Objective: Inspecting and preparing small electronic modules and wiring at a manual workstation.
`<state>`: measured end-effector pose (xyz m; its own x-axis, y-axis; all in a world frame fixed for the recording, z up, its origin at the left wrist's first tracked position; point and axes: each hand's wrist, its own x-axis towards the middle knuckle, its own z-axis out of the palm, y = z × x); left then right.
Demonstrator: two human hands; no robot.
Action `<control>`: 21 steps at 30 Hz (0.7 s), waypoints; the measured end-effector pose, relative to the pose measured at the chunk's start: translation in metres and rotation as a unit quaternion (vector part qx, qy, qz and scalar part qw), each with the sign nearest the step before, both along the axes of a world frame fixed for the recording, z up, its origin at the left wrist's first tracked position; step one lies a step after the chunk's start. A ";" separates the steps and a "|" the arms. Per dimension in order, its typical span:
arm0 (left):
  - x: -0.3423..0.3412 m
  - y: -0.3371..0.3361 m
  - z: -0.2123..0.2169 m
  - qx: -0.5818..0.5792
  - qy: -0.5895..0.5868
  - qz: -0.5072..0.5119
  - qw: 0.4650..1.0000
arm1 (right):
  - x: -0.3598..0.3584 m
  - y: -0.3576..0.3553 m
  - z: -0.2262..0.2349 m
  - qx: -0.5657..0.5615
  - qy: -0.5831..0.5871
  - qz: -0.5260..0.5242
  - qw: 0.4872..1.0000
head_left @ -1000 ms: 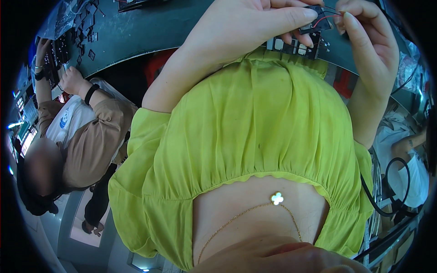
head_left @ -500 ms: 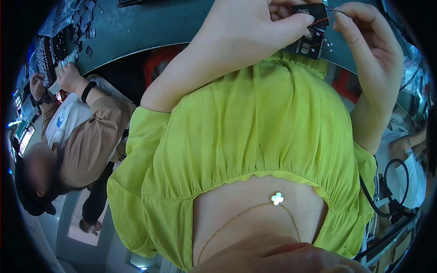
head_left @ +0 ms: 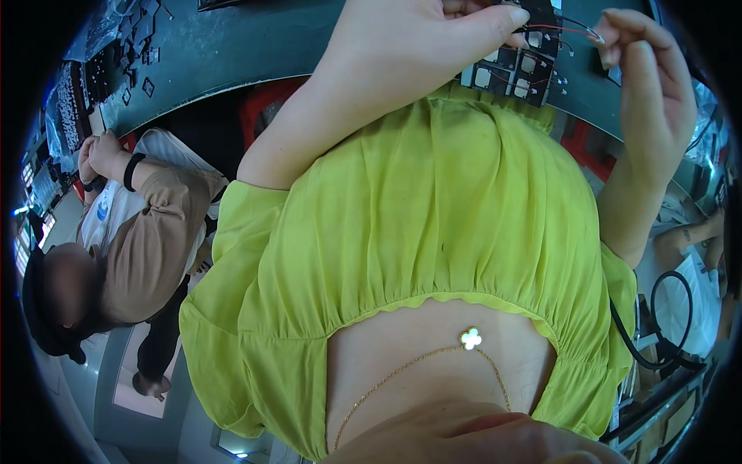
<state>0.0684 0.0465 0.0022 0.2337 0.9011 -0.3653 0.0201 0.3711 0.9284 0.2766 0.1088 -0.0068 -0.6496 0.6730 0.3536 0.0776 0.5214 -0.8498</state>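
Note:
At the top of the view my left hand [head_left: 444, 39] presses its thumb on a small black module [head_left: 542, 17]; its other fingers are mostly hidden. A red and a black wire run right from this module to a small white connector [head_left: 598, 39]. Beside that connector is my right hand [head_left: 657, 89], its fingers bent and its thumb apart from them. The connector's end lies close to the fingertips, with no grip on it visible. Under and in front of the held module, several like black modules [head_left: 528, 89] with pale squares and thin wires lie side by side at the table edge.
The green table [head_left: 255, 46] curves across the top. Several dark diamond-shaped pieces [head_left: 147, 87] lie at its left, near clear plastic bags [head_left: 93, 35]. A co-worker in a brown sleeve [head_left: 147, 255] sits at the left. A black cable [head_left: 655, 309] loops at the right.
My right hand has moved right and its pinch on the wires has loosened. The wires now stretch out with the connector showing. My left hand has shifted slightly left, baring more of the modules.

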 end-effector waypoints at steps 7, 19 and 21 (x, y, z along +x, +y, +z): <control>-0.001 0.000 0.000 0.057 0.071 -0.015 0.996 | 0.007 0.006 -0.019 -0.257 -0.004 -0.014 0.966; -0.017 0.025 -0.007 0.056 -0.097 -0.026 0.993 | -0.031 -0.006 -0.003 -0.356 -0.053 0.015 0.933; -0.012 0.019 -0.014 -0.023 -0.151 0.060 0.986 | -0.032 -0.008 -0.006 -0.376 -0.008 0.019 0.926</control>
